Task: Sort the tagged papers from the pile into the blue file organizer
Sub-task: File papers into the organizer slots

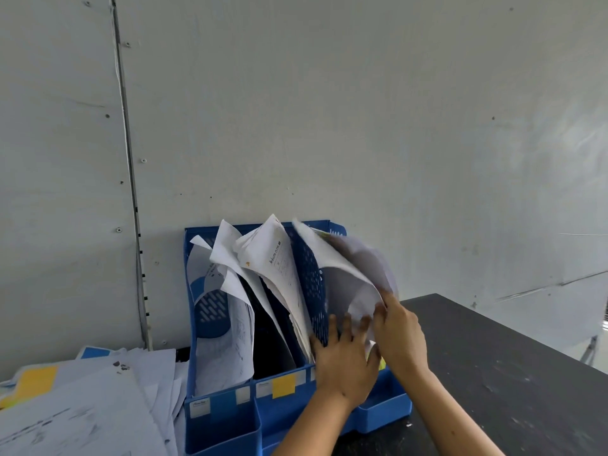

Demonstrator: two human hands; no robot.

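A blue file organizer [227,419] stands against the wall with three compartments, each holding bent white sheets. A yellow tag [283,386] marks the middle compartment's front. My left hand [343,360] lies against the perforated divider [311,281] with its fingers spread and straight, at the mouth of the right compartment. My right hand [399,334] pinches the lower edge of a curled white paper [355,278] that arches over the right compartment; the paper is blurred. The pile of papers [88,409] lies flat at the lower left, one with a yellow patch [34,381].
A black table [513,373] carries the organizer and stretches to the right. A grey panelled wall [329,110] rises directly behind, with a vertical seam and cable at the left.
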